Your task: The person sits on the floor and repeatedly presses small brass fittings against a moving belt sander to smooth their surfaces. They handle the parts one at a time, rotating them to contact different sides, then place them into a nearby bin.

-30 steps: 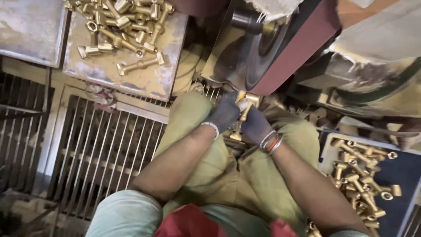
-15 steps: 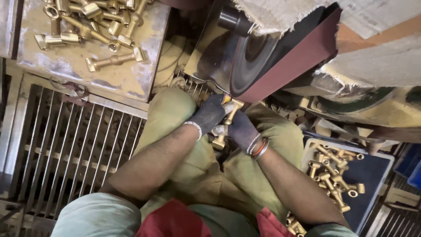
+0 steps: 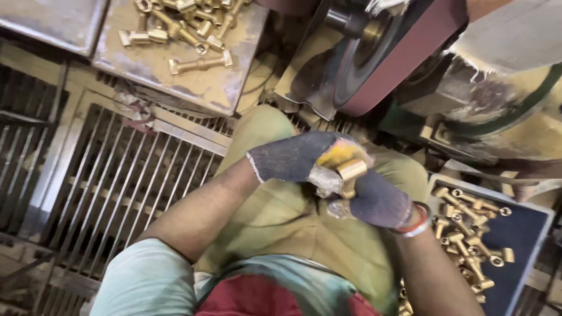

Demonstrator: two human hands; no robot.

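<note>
Both hands wear dark grey knit gloves: the left hand [image 3: 293, 159] has a pale cuff edge and yellowed, worn fingertips, and the right hand [image 3: 377, 202] carries red and white bangles at the wrist. Short pale green sleeves cover the upper arms. Olive-green trousers and a red cloth at the waist complete the clothing.

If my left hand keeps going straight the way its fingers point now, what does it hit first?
Probably the right hand: the left hand points right, both gripping the brass fitting between them.

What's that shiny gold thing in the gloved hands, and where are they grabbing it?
A brass fitting. The left hand and right hand both pinch its lower stem; its cylindrical top end sticks out above the fingers.
</note>
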